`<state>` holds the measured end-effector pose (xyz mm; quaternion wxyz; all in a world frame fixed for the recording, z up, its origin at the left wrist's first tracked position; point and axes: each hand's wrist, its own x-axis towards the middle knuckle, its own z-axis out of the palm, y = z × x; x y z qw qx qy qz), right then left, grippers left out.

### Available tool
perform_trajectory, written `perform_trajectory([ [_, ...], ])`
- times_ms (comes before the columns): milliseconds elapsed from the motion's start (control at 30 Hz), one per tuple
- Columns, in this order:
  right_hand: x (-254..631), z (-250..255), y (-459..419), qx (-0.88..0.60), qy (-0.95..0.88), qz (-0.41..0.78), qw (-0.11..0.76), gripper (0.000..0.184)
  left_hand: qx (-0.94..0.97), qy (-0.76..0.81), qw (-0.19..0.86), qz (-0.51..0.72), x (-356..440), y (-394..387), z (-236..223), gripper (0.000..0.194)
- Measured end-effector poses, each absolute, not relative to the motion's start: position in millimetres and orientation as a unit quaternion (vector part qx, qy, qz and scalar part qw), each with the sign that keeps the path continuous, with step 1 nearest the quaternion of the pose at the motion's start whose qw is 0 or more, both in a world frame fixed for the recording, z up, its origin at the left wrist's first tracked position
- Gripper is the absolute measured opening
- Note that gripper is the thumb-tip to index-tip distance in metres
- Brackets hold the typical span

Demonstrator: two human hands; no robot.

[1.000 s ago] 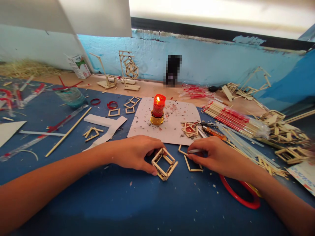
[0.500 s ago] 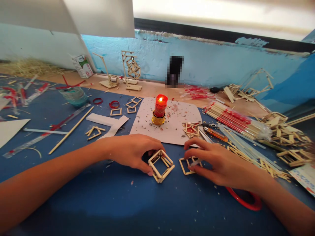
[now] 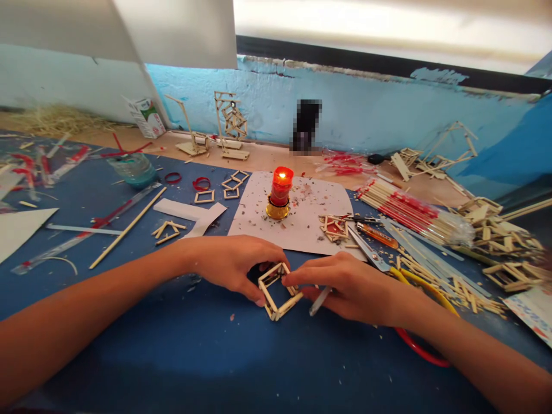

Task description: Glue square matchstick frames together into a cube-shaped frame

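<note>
My left hand (image 3: pixel 235 267) grips a small box-like frame of short wooden sticks (image 3: pixel 268 297) from its left side, thumb in front and fingers behind. The frame rests on the blue tabletop. My right hand (image 3: pixel 356 287) is at the frame's right side, with its index finger against the upper right edge. A short translucent stick (image 3: pixel 320 302) juts from between my right fingers; its kind is not clear. A flat stick frame lies beneath my right hand, mostly hidden by it.
A lit red candle (image 3: pixel 282 187) stands on a white board (image 3: pixel 245 221) ahead. Right lie yellow-and-red-handled scissors (image 3: pixel 371 250), an orange cutter (image 3: pixel 378 236) and bagged sticks (image 3: pixel 405 210). Left are a jar (image 3: pixel 135 171), paper strips (image 3: pixel 179 210) and a long stick (image 3: pixel 127 229).
My right hand has moved left, from over the flat stick frame to the box-like frame, carrying the translucent stick. More of the scissors now shows. My left hand stays almost still.
</note>
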<state>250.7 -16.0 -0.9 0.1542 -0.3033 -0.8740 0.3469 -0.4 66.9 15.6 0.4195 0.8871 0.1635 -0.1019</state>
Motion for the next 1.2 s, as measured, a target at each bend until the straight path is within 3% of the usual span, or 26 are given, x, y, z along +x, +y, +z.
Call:
perform_trajectory([
  [200, 253, -2, -20, -0.330, -0.854, 0.366, 0.168, 0.013, 0.892, 0.253, 0.372, -0.048, -6, 52, 22, 0.054],
  [333, 263, -5, -21, -0.342, -0.850, 0.360, 0.177, 0.016, 0.885, 0.299, 0.356, 0.006, -5, 23, 24, 0.093],
  [400, 267, -6, -21, -0.339, -0.849, 0.362, 0.184, 0.022, 0.866, 0.345, 0.360, 0.034, 2, 11, 19, 0.100],
  [667, 263, 4, -26, -0.346, -0.861, 0.343, 0.147, 0.010, 0.863, 0.349, 0.356, 0.081, 24, 9, -3, 0.046],
  [1000, 248, 19, -45, -0.463, -0.816, 0.340, 0.060, 0.023, 0.855, 0.334, 0.377, 0.125, 23, 5, -16, 0.041],
  [1200, 245, 18, -44, -0.454, -0.834, 0.302, 0.080, 0.020, 0.851, 0.337, 0.387, 0.115, 21, 5, -16, 0.042],
])
